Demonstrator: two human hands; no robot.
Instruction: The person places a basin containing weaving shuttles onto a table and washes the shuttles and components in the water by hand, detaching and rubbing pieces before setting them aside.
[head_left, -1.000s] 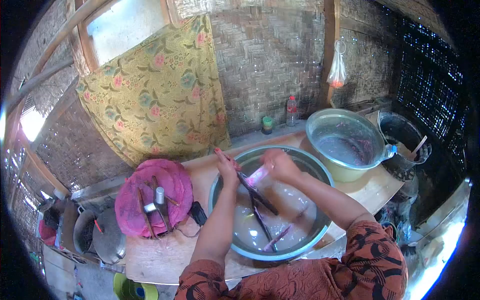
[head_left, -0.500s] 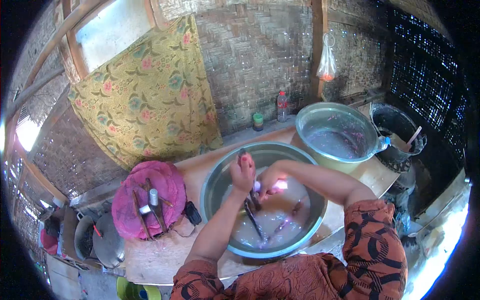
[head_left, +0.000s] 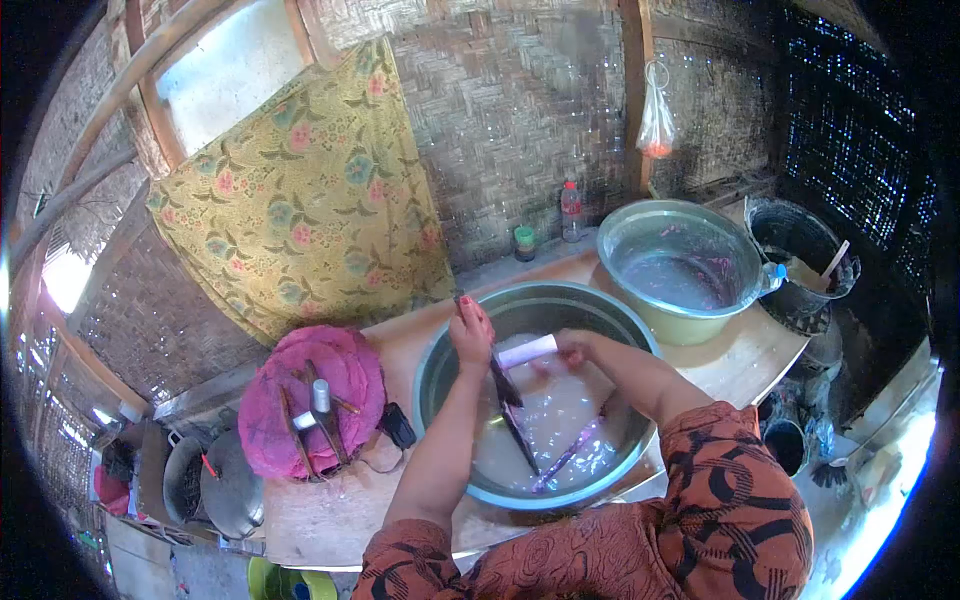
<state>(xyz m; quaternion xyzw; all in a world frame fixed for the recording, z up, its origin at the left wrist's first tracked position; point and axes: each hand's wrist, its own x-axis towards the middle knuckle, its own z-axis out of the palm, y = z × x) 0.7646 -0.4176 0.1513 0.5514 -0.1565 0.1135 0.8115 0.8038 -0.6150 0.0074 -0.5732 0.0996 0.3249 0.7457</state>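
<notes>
Pale cylinder (head_left: 527,351) meeting a dark tool above cloudy water

One pale, smooth, whitish-lilac cylinder is jutting sideways over the near basin (head_left: 560,305), its left end reaching the dark tool (head_left: 508,395); whether the two are joined cannot be told. One right hand (head_left: 573,348) is grasping the cylinder's right end. One left hand (head_left: 470,335) is gripping the tool's upper end, and two dark lengths are slanting down from it to the water (head_left: 555,410). One purple strip (head_left: 575,450) is lying there too. Left on the table (head_left: 320,520), one pink bundle (head_left: 262,425) is bearing two short pale pieces (head_left: 321,396). Farther off, one second basin (head_left: 685,326) is standing before one black bucket (head_left: 795,225); one bottle (head_left: 571,212) and one green-topped jar (head_left: 524,242) are standing by the wall (head_left: 510,130).
</notes>
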